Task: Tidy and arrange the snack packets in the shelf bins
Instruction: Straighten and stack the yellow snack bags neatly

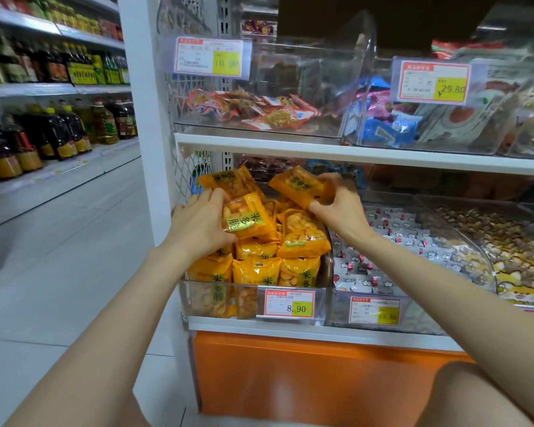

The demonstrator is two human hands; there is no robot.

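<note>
Both hands busy over the clear plastic shelf bin (198,298): left hand (198,224) grips two orange snack packets (242,211), right hand (341,208) pinches another orange packet (299,186) with its long axis tilted, the heaped stack directly below the fingers (318,208).

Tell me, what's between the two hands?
Heaped yellow packets in the clear bin lie between the left hand and right hand, seen in the head view.

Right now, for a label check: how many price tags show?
4: upper-left tag, upper-right tag, lower-left tag, lower-right tag; another may be cropped at right.
</note>
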